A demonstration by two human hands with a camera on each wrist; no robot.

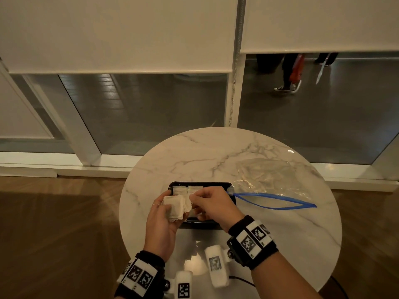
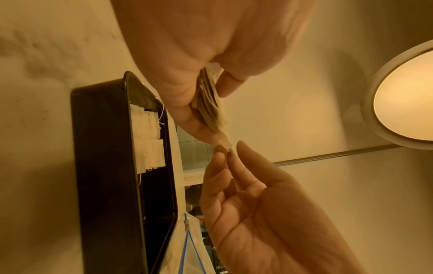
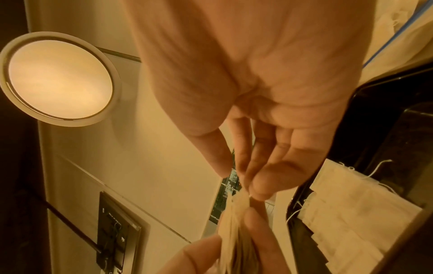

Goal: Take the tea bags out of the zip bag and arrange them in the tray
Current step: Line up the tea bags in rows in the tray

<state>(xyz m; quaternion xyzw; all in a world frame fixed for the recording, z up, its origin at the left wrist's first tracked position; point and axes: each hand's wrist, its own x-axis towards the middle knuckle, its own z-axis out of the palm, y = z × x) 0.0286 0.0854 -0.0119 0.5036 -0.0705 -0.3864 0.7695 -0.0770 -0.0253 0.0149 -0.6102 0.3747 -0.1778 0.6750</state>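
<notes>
The person's left hand (image 1: 164, 214) is raised over the near-left edge of the black tray (image 1: 232, 192), its fingers curled round a small stack of tea bags (image 1: 176, 207) — pale paper squares bunched together, seen edge-on in the left wrist view (image 2: 209, 109). The right hand (image 1: 212, 205) meets it from the right; its thumb and forefinger are pressed together on the corner of one bag at the end of the stack, where the right wrist view shows the fingertips (image 3: 260, 187) closed on the paper's frayed edge. The other fingers of that hand are loosely extended.

The tray sits on the round marble bench (image 1: 216, 156), a little nearer the person than its middle. Along the tray's far side lie several tea bags in a row (image 1: 187, 189), flat and overlapping slightly, with thin white strings trailing from them; in the left wrist view these laid bags (image 2: 147, 140) fill only part of the tray, the rest of its dark floor bare.

The zip bag (image 1: 269, 180) lies on the bench just right of the tray — clear, crumpled plastic with its blue zip strip (image 1: 278, 200) gaping open toward the person. Whether any bags are inside it cannot be told.

Both wrists wear black bands with black-and-white square markers.
</notes>
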